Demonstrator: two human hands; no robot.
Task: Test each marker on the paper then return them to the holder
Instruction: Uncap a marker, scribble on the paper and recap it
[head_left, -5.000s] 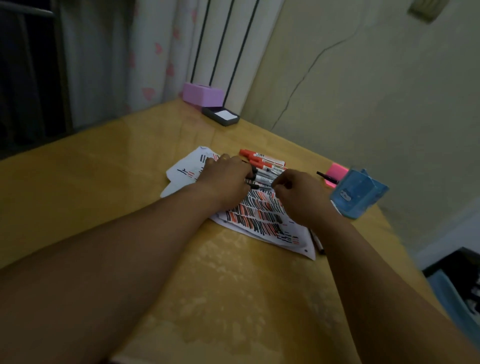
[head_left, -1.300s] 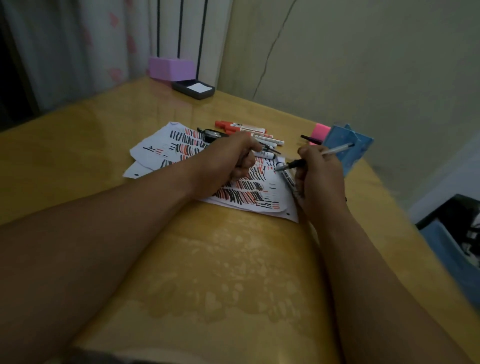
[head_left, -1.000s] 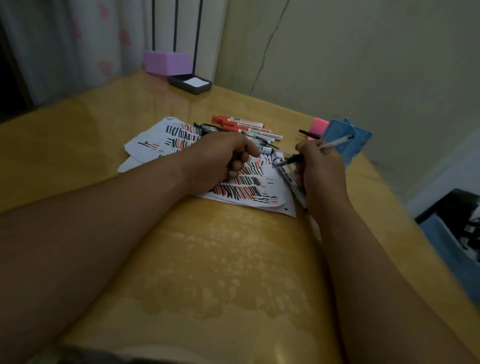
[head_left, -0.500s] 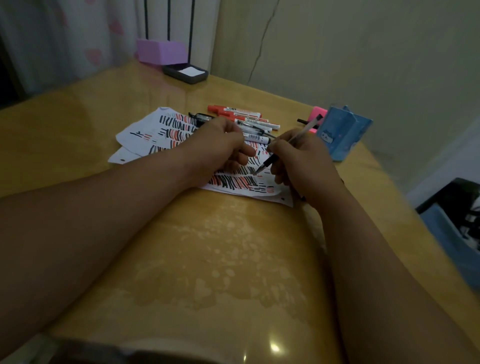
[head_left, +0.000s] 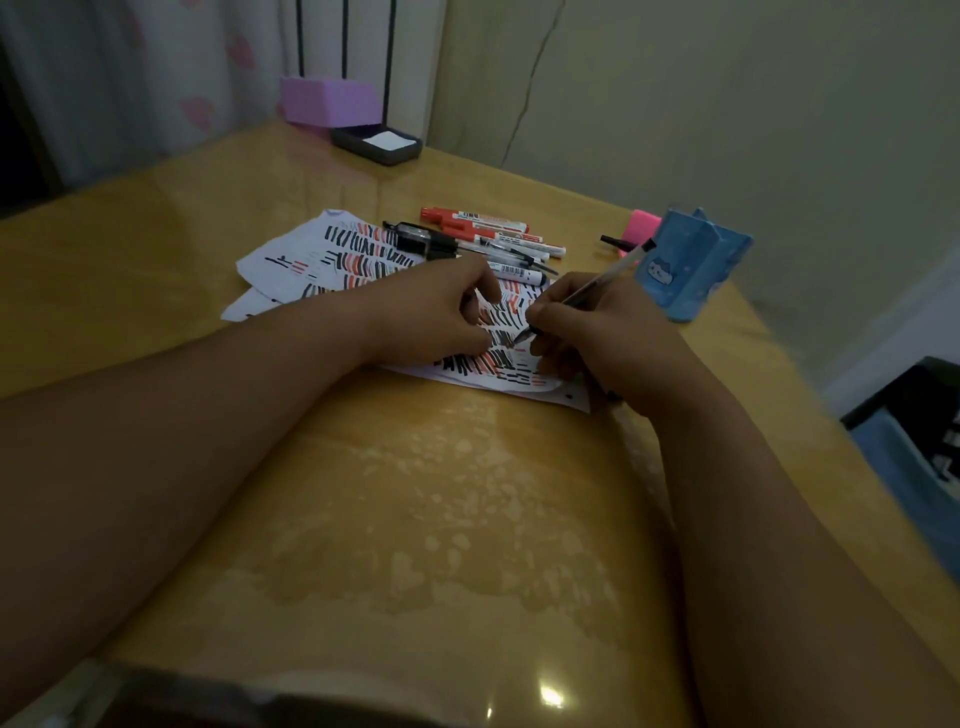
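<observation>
Thumb and fingers of the right hand (head_left: 597, 332) are curled round a thin marker (head_left: 618, 267) with a clear barrel, which is held slanted, its dark tip set down on the paper (head_left: 332, 254) and its black-ended tail pointed up toward the holder (head_left: 696, 270). The tip is placed among rows of short black and red strokes with which the sheet is covered. Just to the left of the tip, the left hand (head_left: 441, 312) is laid on the same sheet with its fingers curled under; whether anything is enclosed in them cannot be told. More than one sheet is seen, overlapped, on the yellow table (head_left: 415, 519). Beyond the hands, a loose group of markers is laid flat at the far edge of the paper: two red markers (head_left: 472, 215) farthest away, a black marker (head_left: 415, 240) at the left partly on the sheet, and a white marker (head_left: 514, 270) with a barcode label nearest the hands. The holder, blue and printed with a small cartoon face, is stood upright to the right of the group, near the table's wall-side edge, apart from the paper. A pink block (head_left: 641, 226) is seen just behind it. At the far corner a purple box (head_left: 327, 101) and a dark tray (head_left: 376, 144) with a white inset are set side by side.
</observation>
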